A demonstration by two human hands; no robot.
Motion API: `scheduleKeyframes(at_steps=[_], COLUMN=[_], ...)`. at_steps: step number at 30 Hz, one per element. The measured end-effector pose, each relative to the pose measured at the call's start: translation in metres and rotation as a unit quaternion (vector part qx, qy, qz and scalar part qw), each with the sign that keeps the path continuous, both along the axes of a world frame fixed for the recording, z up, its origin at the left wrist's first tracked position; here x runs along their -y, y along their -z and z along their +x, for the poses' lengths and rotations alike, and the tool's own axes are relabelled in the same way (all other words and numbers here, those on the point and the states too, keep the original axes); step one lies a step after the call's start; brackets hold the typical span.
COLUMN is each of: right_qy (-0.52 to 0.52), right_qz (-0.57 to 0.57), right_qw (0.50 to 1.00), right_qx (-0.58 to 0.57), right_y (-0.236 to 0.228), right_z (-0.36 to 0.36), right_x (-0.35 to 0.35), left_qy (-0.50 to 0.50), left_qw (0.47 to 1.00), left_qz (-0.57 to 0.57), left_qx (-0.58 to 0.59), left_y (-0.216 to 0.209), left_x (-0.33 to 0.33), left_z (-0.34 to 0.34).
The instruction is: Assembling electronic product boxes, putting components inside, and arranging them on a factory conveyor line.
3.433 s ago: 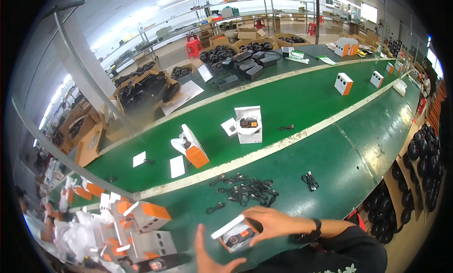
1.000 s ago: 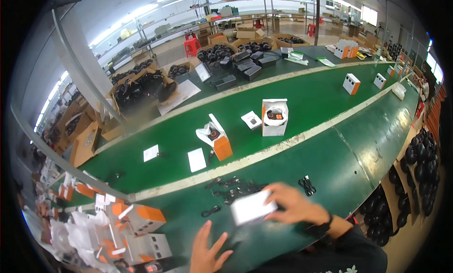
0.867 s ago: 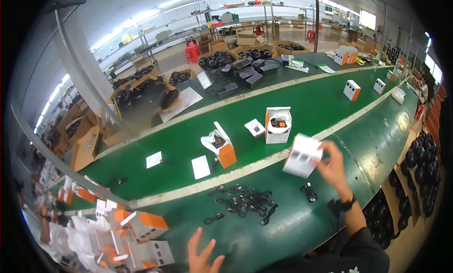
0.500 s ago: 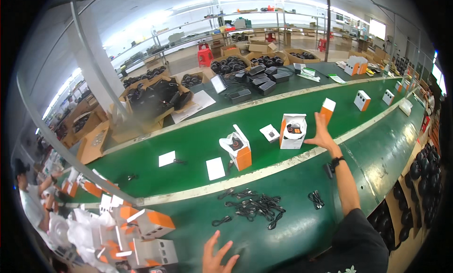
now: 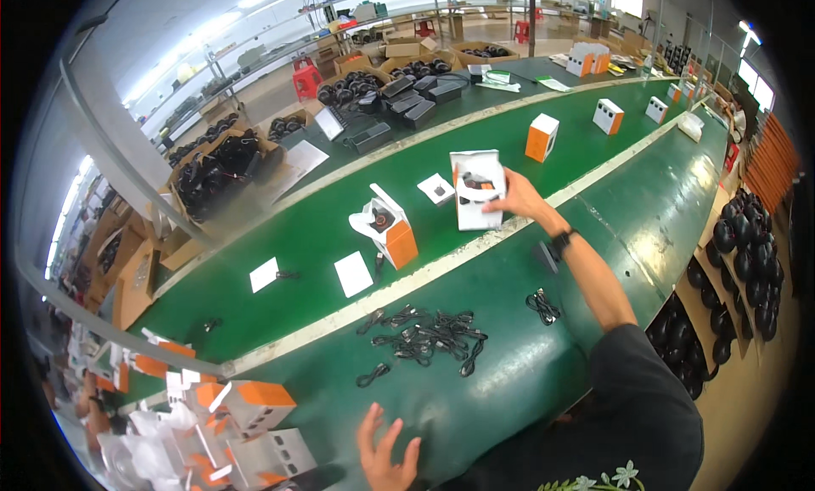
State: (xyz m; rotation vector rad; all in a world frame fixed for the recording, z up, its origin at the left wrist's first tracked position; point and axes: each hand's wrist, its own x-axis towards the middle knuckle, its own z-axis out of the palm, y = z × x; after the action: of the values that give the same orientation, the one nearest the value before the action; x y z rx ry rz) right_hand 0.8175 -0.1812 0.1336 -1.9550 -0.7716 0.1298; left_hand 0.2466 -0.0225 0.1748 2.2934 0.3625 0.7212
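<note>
My right hand (image 5: 519, 196) grips the right side of an open white-and-orange box (image 5: 480, 217), thumb across its front and fingers behind the edge. A dark device (image 5: 480, 185) shows in white wrapping inside it. Farther right on the green belt stands a closed box (image 5: 542, 139) of the same kind. My left hand (image 5: 386, 453) hovers over the near tabletop, fingers spread, holding nothing. Beyond it lies a heap of black coiled cables (image 5: 433, 334).
Another open box (image 5: 395, 232) stands on the belt (image 5: 314, 228), near a white leaflet (image 5: 353, 274) and a small white packet (image 5: 435, 189). Torn boxes and plastic bags (image 5: 161, 440) crowd the lower left. Black devices (image 5: 416, 101) lie on the far bench. A metal post (image 5: 127, 143) rises at left.
My right hand has moved from beside the closed box onto the open box and taken hold of its side. The closed box now stands upright. My left hand stays open.
</note>
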Motion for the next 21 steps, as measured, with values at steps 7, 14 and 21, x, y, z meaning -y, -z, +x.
scheduleKeyframes(at_steps=[7,14,21], right_qy=[-0.104,-0.234,0.209], right_qz=[0.038,-0.064,-0.183], right_qw=[0.989,0.961,0.960], right_qx=[-0.098,0.135,0.046], right_y=[-0.051,-0.023,0.022], right_z=[-0.293,-0.323,-0.243], right_x=[0.072,0.073,0.142], left_qy=[0.051,0.040,0.084], left_qw=[0.995,0.996,0.988], left_qz=[0.034,0.065,-0.070], left_qx=[0.073,0.043,0.109], left_y=[0.010,0.065,0.045], left_x=[0.045,0.038,0.030], left_z=[0.024,0.022,0.040])
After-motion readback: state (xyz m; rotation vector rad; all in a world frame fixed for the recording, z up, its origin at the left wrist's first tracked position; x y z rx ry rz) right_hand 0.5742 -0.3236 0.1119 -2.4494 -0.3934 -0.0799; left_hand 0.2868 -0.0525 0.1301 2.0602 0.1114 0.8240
